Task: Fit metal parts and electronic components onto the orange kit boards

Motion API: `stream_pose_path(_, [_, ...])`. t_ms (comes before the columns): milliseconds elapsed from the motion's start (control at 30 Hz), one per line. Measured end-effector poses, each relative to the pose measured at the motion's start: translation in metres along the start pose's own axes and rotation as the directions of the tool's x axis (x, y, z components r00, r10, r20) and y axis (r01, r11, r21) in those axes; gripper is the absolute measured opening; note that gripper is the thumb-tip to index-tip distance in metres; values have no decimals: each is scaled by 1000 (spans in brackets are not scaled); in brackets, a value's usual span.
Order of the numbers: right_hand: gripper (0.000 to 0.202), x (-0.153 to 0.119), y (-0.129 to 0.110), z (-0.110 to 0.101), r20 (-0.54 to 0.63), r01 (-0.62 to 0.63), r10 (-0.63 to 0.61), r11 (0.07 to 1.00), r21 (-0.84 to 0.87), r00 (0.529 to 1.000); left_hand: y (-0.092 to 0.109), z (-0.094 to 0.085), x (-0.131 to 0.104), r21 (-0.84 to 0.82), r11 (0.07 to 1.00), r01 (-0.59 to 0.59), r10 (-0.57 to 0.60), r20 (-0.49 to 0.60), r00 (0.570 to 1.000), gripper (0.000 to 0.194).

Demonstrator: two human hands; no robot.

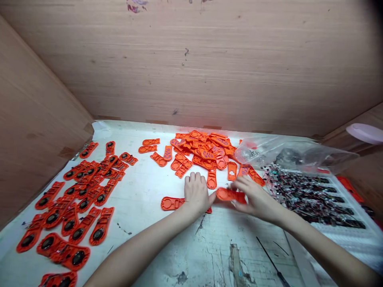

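Note:
Palm down, my left hand [196,193] lies across the table with its thumb out to the right. Beneath it is an orange plastic casing half [171,203], its round end showing to the left; a bit of orange also shows below the thumb. My right hand [247,195] grips another orange plastic casing half [229,195] between thumb and fingers, slightly blurred. This piece's left end is close to my left thumb; I cannot tell whether they touch. Just beyond the hands is a heap of orange casing halves [206,149], some with purple markings.
On the left lie several casings with black round speakers [98,234]. At right, a white tray [366,223] holds wired black parts [323,199], near a clear plastic bag [299,153]. A thin screwdriver [271,261] lies in front. Wooden walls [191,79] enclose the table.

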State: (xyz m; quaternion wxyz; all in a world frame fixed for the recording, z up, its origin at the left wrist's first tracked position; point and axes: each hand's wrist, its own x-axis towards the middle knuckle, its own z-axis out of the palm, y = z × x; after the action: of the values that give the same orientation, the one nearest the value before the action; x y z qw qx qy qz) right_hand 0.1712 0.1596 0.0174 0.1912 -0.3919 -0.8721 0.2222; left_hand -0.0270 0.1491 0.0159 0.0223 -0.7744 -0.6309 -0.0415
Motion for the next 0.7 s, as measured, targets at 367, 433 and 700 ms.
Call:
stream_pose_path(367, [21,-4,32,9,-52,-99,86,913,-396,995,-16,-44,-28,-54,986,-158,161,53,986,28])
stream_pose_path(433, [21,13,42,2,-80,-195,179,874,-445,981,-38,-56,-59,-161,946,-282,299,94,950,23])
stream_pose_path(700, [29,59,36,19,-214,-590,551,739,-324,807,-88,-30,-130,-166,919,-356,370,61,927,30])
